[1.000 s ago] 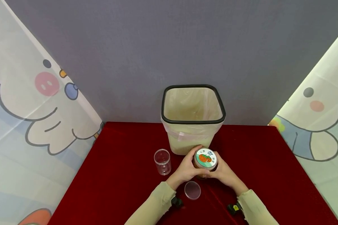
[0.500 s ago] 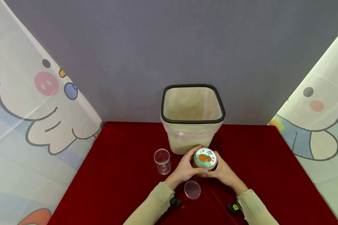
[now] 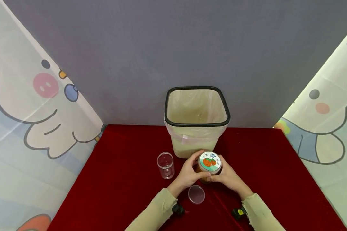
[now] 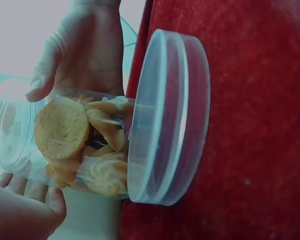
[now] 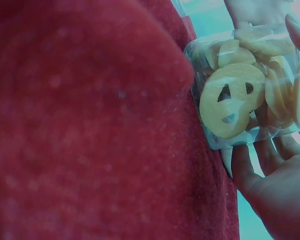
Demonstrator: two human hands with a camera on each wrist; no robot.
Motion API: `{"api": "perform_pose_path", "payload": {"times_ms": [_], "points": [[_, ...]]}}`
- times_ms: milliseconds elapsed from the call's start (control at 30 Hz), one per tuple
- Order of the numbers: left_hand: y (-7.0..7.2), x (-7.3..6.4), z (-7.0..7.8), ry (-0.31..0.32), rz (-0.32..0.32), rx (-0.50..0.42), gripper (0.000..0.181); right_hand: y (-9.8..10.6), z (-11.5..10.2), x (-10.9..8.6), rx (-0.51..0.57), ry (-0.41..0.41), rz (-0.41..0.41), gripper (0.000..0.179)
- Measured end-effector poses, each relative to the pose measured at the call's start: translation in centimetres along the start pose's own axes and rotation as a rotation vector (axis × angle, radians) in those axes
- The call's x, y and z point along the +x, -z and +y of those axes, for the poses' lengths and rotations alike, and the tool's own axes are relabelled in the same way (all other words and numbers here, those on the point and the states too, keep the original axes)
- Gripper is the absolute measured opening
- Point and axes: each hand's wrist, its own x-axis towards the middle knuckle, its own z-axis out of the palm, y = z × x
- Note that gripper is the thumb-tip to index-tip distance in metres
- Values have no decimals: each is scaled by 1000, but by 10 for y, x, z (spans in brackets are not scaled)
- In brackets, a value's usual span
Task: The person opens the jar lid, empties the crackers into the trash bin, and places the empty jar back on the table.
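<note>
In the head view, both hands hold a clear cookie jar [image 3: 209,161] upright on the red cloth. Its white and green lid label shows orange fruit. My left hand [image 3: 189,173] grips the jar's left side, and my right hand [image 3: 229,176] grips the right side; the thumbs meet in front. Through the wall, the left wrist view shows pale round and swirled cookies [image 4: 62,127]. A cookie with cut-out holes [image 5: 232,100] appears in the right wrist view. Nearer the body lies a loose clear lid [image 3: 196,194]. Left of the hands stands a second clear jar [image 3: 165,165], uncovered.
Directly behind the hands is a cream bin [image 3: 195,141] with a black rim and a plastic liner. The red cloth [image 3: 127,179] covers the table. A grey wall [image 3: 150,57] rises at the back, with cartoon-printed curtains [image 3: 46,106] on both sides.
</note>
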Motion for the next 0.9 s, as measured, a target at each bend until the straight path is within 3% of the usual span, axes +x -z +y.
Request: {"api": "perform_pose_path", "payload": {"times_ms": [233, 500, 767, 900], "points": [[2, -6, 23, -12, -5, -10, 76, 0, -2, 0, -43, 14, 22, 83], [1, -7, -4, -38, 76, 39, 73, 0, -3, 0, -43, 5, 20, 84], [3, -12, -4, -35, 88, 32, 68, 0, -1, 0, -35, 8, 12, 84], [4, -11, 4, -29, 86, 41, 68, 0, -1, 1, -39, 5, 15, 86]]}}
